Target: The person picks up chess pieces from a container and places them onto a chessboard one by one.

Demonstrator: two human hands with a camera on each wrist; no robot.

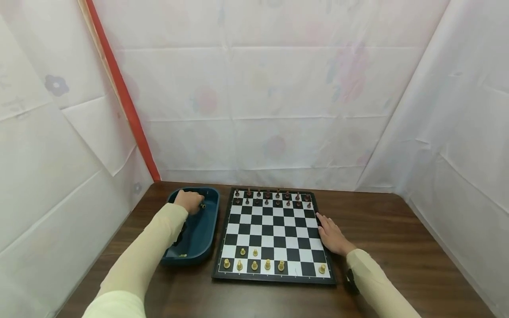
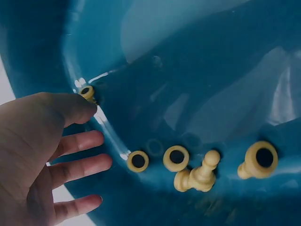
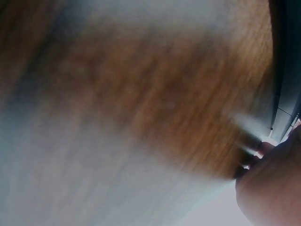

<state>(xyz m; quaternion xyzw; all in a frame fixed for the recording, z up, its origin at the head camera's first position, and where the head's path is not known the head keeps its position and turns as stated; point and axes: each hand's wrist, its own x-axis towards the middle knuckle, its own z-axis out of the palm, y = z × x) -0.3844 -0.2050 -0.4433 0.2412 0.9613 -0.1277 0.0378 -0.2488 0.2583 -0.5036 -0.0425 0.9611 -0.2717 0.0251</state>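
Observation:
My left hand [image 1: 189,201] reaches down into the far end of a blue tub [image 1: 215,229]. In the left wrist view, its thumb overlaps a small yellow chess piece [image 2: 86,92], whose dark-bottomed base sticks out past the thumb tip. The index finger is hidden behind the thumb, and the other fingers [image 2: 81,170] stretch out loosely. Other yellow chess pieces [image 2: 204,174] lie tipped over in the tub beside this hand. My right hand [image 1: 332,235] lies with straight fingers along the right edge of the chessboard [image 1: 273,232].
Two rows of dark red chess pieces [image 1: 277,194] stand at the board's far side. Yellow pieces [image 1: 267,265] stand along its near row, with two yellow pawns [image 1: 255,252] in front. The brown wooden table [image 1: 374,221] is enclosed by white patterned sheets [image 1: 270,88].

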